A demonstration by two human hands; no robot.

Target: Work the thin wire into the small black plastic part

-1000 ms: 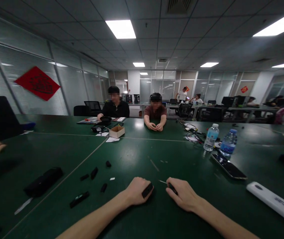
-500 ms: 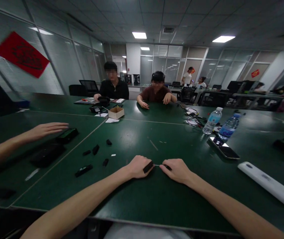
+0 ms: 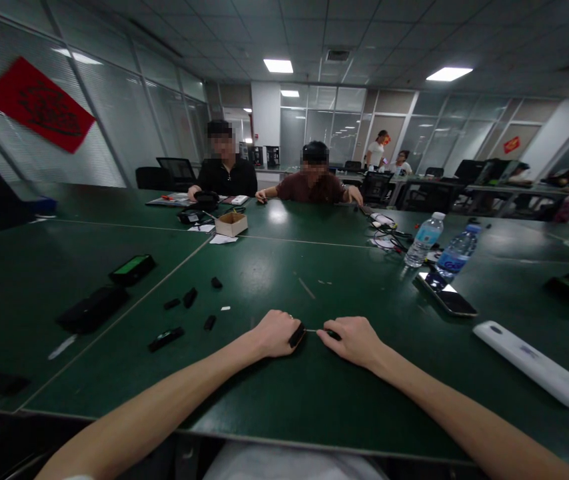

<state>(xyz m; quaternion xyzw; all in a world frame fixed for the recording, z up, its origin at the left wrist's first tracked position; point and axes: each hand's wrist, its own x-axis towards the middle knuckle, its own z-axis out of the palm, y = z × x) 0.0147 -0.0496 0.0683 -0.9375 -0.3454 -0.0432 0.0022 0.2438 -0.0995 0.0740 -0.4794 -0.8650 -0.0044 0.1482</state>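
My left hand (image 3: 273,333) rests on the green table (image 3: 344,400), fingers curled round a small black block (image 3: 296,335). My right hand (image 3: 352,340) lies just right of it, pinching a small dark tool (image 3: 332,334). A thin pale pin (image 3: 313,331) runs from that tool toward the black block. Left of my hands lie several small black parts (image 3: 190,297) and a longer black piece (image 3: 165,339).
A black case (image 3: 92,309) and a device with a green screen (image 3: 132,269) sit on the left. A phone (image 3: 446,298), two water bottles (image 3: 423,239) and a white bar (image 3: 533,363) lie at right. Two people sit across, near a cardboard box (image 3: 231,224).
The view tilted down and my hands drew closer together. A neighbour's hand reached in on the left, set down the green-screen device, and withdrew.
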